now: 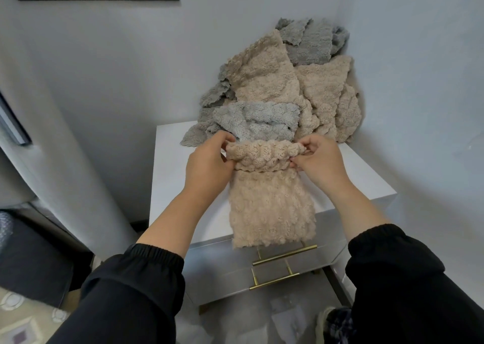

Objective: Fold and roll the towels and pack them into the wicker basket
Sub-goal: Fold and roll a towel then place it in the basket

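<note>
Left fingers, right fingers tight around towel roll

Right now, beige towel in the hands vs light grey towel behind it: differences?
Colour: the beige towel is tan, the light grey towel pale grey. Pose: the beige towel lies as a flat strip with its far end rolled; the light grey towel is crumpled. Hold: the left hand and right hand grip the beige towel's roll; nothing holds the light grey towel. Both are fluffy.

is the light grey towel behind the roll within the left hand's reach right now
Probably yes: the light grey towel lies just past the left hand, nothing between, though that hand grips the beige towel.
</note>
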The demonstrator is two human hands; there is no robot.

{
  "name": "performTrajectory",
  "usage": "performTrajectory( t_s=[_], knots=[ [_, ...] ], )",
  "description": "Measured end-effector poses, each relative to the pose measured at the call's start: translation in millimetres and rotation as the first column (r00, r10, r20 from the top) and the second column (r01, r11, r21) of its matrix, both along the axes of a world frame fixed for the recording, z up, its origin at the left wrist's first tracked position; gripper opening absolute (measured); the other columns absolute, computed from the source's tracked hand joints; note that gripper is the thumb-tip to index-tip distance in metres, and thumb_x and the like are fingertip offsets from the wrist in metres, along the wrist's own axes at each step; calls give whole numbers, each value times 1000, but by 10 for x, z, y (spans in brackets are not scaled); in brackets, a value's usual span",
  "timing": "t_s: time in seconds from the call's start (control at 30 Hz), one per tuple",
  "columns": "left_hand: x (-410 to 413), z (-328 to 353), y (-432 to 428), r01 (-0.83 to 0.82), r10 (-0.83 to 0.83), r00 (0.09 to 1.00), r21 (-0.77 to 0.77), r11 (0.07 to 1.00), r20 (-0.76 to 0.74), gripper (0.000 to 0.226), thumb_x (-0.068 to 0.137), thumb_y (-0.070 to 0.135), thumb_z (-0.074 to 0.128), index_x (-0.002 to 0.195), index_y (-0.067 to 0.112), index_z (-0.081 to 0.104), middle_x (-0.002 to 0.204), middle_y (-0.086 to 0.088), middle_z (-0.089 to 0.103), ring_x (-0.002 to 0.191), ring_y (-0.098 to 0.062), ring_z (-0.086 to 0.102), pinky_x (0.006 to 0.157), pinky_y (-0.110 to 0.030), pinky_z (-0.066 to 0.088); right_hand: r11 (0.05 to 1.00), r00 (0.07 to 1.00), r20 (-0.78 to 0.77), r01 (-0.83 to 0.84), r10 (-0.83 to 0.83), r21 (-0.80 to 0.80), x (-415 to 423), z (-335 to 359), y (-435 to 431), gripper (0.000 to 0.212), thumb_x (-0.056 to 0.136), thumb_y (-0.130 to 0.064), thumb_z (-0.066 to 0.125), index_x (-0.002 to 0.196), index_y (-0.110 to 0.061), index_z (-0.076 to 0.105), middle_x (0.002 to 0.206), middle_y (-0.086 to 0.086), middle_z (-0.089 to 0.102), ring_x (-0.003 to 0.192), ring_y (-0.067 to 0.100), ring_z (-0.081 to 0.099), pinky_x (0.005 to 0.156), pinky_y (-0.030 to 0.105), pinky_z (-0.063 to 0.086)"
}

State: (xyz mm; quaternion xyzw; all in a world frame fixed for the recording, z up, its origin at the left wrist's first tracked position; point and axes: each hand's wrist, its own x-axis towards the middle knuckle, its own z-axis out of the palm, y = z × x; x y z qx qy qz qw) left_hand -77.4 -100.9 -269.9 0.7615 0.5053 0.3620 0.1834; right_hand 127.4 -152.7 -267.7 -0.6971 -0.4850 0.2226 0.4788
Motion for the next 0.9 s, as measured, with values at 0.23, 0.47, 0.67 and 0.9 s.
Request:
performTrajectory(
  t_s=[0.23,0.47,0.67,0.9],
  knots=[
    [-89,-145,-15,118,-108,986,79,990,-125,45,75,-2,65,116,18,66,102,2,62,94,-17,57,75,-24,40,997,984,167,-55,64,-55,67,-40,-61,38,74,4,72,71,-30,57,99,5,66,87,17,61,68,20,42],
    [-200,-75,-45,276,-274,949,-7,961,-159,33,73,14,78,105,19,69,98,2,62,92,-9,48,79,-22,38,971,956,209,-173,205,-163,116,65,-242,32,72,-1,79,87,-21,60,89,0,63,70,8,52,61,12,40],
    [-214,5,-158,312,-318,945,-86,946,-74,17,85,34,68,97,22,72,94,4,62,92,-7,51,79,-17,37,965,954,200,-187,224,-185,75,125,-377,23,74,-27,80,88,-25,62,81,-9,58,71,6,52,62,19,39],
    [-176,1,-233,313,-324,943,-124,942,-79,25,90,26,63,74,10,73,87,-3,61,89,-17,53,82,-28,39,974,958,217,-157,190,-164,69,70,-405,16,83,-33,71,76,-19,69,68,-4,64,59,4,53,57,19,40]
  ],
)
